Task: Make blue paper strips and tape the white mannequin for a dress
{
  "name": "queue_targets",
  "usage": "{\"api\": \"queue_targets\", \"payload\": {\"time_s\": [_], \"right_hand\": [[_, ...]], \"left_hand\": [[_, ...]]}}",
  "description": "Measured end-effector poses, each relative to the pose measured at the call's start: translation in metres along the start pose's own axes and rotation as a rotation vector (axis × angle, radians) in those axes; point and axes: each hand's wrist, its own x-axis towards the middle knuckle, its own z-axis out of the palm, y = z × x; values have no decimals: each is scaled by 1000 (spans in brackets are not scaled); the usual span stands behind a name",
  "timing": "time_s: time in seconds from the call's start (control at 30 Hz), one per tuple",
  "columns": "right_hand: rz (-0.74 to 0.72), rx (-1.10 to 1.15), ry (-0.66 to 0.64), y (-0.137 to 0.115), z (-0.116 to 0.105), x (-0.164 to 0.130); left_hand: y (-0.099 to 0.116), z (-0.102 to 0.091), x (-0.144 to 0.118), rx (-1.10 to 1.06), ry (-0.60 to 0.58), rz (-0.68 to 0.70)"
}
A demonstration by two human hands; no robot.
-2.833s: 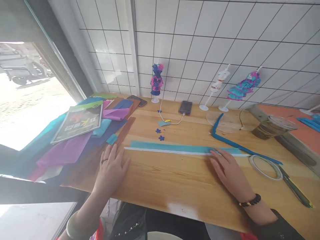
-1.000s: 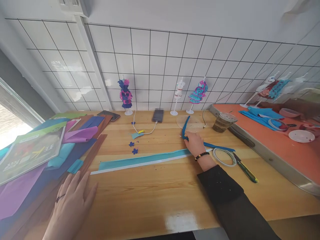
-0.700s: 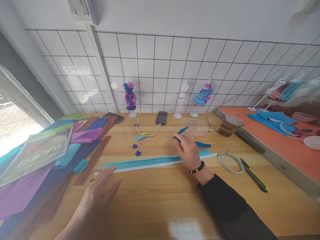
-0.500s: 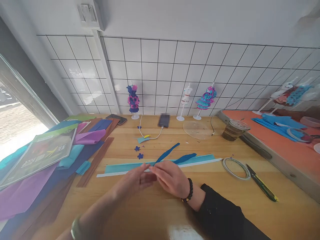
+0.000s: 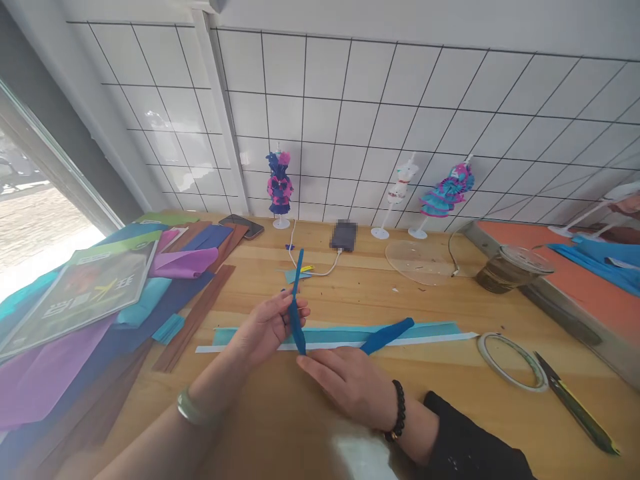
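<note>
My left hand (image 5: 273, 327) pinches a narrow blue strip (image 5: 297, 320), apparently crepe paper, between thumb and fingers. The strip stands nearly upright, its thin end above the hand. At its lower end are the closed fingertips of my right hand (image 5: 350, 385). Another blue length (image 5: 389, 335) shows beyond my right hand; whether both are one piece is hidden. Behind the hands, a long turquoise paper strip (image 5: 434, 329) lies across the table with a white band (image 5: 210, 349) along its near edge.
Coloured paper sheets (image 5: 80, 363) and a booklet (image 5: 100, 287) pile up at left. At right lie a tape roll (image 5: 515, 361) and a utility knife (image 5: 575, 403), with a lidded cup (image 5: 513, 270) behind. Small dress forms (image 5: 280, 183) stand along the wall, near a cabled black device (image 5: 344, 236).
My hands have moved apart. The left has risen, bringing the blue strip nearly upright, while the right stays low at its lower end. The view has tilted down and shifted.
</note>
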Motion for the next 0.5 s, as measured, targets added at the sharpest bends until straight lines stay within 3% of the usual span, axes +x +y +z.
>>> {"api": "queue_targets", "payload": {"time_s": [0.13,0.5], "right_hand": [[96,-42,-10,18,0,-10],[310,-185,19,46,-10,-26]], "left_hand": [[10,-9,4,-24,101,127],[17,-18,8,-4,294,289]]}}
